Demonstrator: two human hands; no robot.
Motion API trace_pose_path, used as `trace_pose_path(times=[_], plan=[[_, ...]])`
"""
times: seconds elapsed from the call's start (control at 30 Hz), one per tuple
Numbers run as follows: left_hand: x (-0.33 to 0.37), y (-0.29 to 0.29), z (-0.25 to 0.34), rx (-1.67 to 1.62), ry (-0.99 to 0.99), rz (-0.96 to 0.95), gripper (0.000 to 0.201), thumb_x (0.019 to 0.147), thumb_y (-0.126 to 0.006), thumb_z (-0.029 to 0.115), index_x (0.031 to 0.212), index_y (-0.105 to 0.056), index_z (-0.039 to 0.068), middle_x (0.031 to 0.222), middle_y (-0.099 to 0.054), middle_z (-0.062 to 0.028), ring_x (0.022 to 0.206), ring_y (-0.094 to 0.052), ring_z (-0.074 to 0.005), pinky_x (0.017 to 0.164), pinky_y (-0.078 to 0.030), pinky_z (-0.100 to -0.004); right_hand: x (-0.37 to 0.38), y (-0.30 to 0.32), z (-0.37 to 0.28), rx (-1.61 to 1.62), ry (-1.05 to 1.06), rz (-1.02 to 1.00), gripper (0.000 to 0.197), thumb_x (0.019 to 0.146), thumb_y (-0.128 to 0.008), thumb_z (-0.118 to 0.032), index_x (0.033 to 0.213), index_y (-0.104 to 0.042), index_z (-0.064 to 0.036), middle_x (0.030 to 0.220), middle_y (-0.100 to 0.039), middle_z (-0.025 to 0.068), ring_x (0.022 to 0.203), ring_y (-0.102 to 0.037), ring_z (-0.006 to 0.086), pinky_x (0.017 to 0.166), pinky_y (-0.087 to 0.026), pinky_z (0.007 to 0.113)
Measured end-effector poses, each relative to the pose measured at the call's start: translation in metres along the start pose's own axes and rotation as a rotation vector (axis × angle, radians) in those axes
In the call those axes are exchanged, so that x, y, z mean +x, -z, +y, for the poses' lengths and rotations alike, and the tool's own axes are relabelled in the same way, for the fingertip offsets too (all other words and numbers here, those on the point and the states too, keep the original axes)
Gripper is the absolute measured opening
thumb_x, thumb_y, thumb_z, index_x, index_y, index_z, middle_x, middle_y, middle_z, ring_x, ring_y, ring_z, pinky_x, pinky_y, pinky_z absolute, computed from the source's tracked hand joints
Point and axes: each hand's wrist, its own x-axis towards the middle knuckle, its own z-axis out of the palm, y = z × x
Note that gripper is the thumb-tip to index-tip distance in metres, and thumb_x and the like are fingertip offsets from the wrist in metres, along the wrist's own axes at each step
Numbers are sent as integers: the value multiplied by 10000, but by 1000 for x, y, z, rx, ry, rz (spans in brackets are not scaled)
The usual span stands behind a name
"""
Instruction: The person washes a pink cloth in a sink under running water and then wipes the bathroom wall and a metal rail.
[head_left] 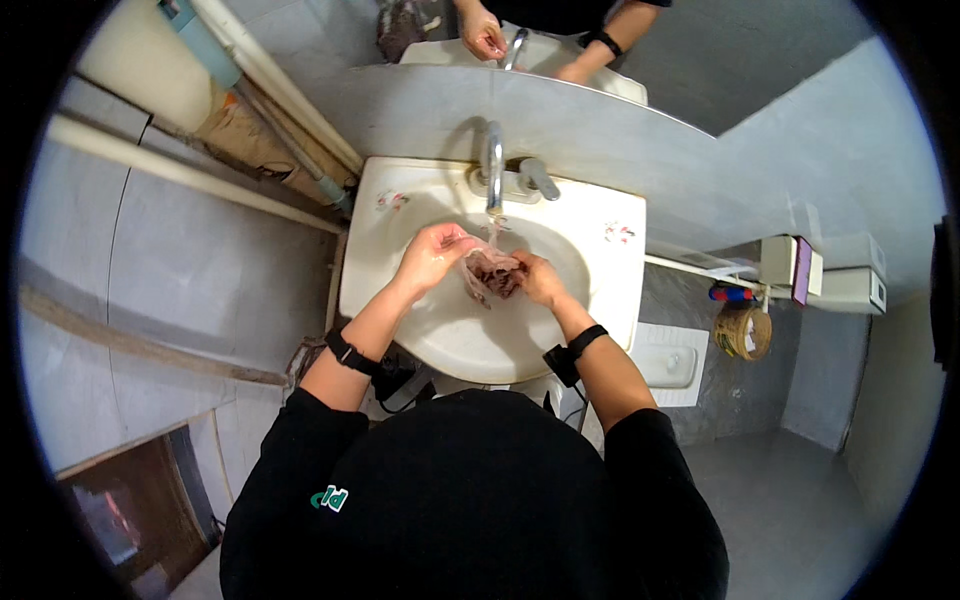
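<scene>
Over the bowl of a white washbasin (pixel 618 275), I hold a limp, wet, pinkish piece (pixel 492 274) with a crumpled dark brown part. It looks cloth-like, but its exact kind cannot be made out. My left hand (pixel 432 257) pinches its upper left edge, stretching a thin pale strip of it. On the other side, my right hand (pixel 540 281) has its fingers closed on the right edge. A chrome faucet (pixel 494 165) stands behind, and a thin stream of water falls from its spout onto the piece, between my hands.
The grey faucet lever (pixel 540 180) sits right of the spout. A mirror (pixel 690 60) hangs above the basin. White pipes (pixel 190 172) run along the left wall. At right are a squat toilet (pixel 668 366), a wicker basket (pixel 743 332) and a purple-and-white box (pixel 802 270).
</scene>
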Motion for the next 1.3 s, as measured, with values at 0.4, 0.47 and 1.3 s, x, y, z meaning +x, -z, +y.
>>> trace_pose_path(times=[0.4,0.47,1.3], plan=[[-1,40,-44,285,108,232,181,857,-554,215,885,-539,37,820,-561,-31,739,-490,-118,669,-410,-260,-4,42,-41,122,-146,-68,283,903,-437,-248,802,-533,-1,660,-559,120,634,-534,207,612,-421,303],[-2,33,-47,142,5,160,231,837,-580,236,894,-514,22,787,-564,-67,702,-511,-157,656,-425,-281,-5,44,-43,229,-183,-104,266,913,-429,-238,839,-541,-9,697,-545,56,665,-509,150,638,-412,269],[-4,-23,-48,-815,319,-135,363,819,-412,131,1180,-390,104,1113,-499,-87,1012,-519,-224,817,-460,-364,-18,-1,-25,246,-102,8,465,773,-555,-44,1214,-408,-42,1144,-485,144,952,-547,253,794,-460,352]])
